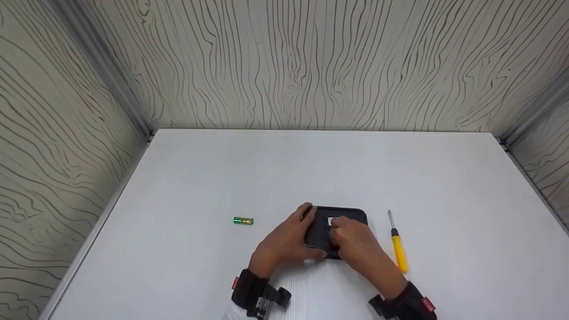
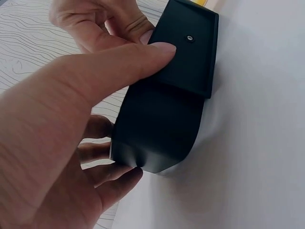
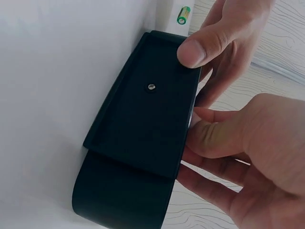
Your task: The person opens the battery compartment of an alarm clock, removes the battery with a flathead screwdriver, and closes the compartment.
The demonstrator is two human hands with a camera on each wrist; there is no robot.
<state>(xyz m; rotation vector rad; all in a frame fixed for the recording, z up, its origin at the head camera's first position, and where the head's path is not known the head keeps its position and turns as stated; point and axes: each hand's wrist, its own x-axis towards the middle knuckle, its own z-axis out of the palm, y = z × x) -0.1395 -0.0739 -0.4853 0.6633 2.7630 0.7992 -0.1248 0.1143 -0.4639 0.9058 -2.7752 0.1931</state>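
Note:
My left hand [image 1: 289,238] grips the left end of a black plastic case [image 1: 319,231] with rounded corners. Its thumb lies on the near side, over a recessed panel with a small screw [image 2: 189,38], while the fingers reach round the far side. Bent over the case's upper face is my right hand [image 1: 353,240], thumb and fingers curled together and their tips against that face. I cannot tell whether those fingertips pinch something, as the hand covers the spot. Beside them a white label [image 1: 331,221] shows on the case.
Left of the hands, a green-and-gold battery [image 1: 243,220] lies on the white table [image 1: 200,178]. A screwdriver [image 1: 398,249] with a yellow handle lies to the right, its tip pointing away. Wood-patterned panels [image 1: 289,66] stand behind and at both sides.

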